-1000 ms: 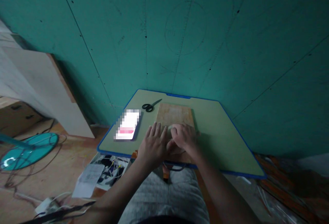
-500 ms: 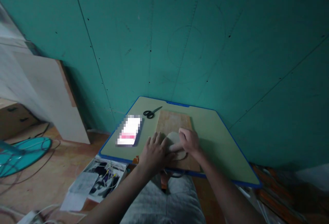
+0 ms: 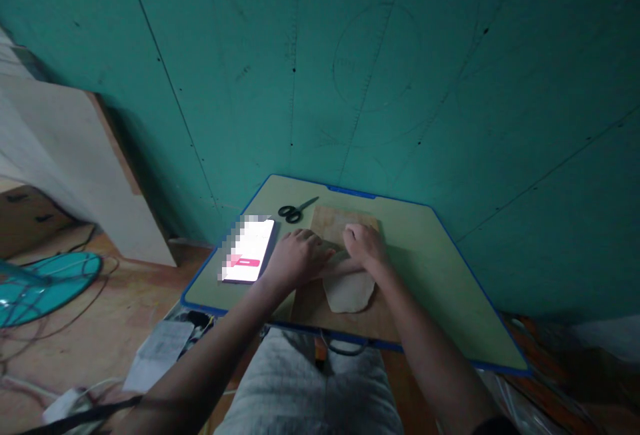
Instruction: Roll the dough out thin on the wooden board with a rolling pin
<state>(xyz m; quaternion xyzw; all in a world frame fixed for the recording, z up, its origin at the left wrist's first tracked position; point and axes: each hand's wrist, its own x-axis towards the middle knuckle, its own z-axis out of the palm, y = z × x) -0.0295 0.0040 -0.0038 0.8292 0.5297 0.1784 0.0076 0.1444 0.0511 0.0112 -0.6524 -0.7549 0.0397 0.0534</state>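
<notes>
A flattened sheet of pale dough (image 3: pixel 350 294) lies on a wooden board (image 3: pixel 309 308). Across its far part runs a light wooden rolling pin (image 3: pixel 345 266), angled slightly up to the right. My left hand (image 3: pixel 299 254) covers the pin's left end, its fingers bent over it. Wrapped round the right end is my right hand (image 3: pixel 367 246), closed in a fist. The palms hide both ends of the pin and part of the dough's far edge.
The board sits on a small pale table (image 3: pixel 440 288) with a blue rim against a green wall (image 3: pixel 240 88). Black-handled scissors (image 3: pixel 290 214) and a lit phone (image 3: pixel 253 248) lie left of the board. Papers (image 3: pixel 160 352) and cables are lower left.
Both hands and the rolling pin have moved away from me over the dough, baring its near part. My left hand's fingers, spread before, now bend over the pin. The view has shifted slightly.
</notes>
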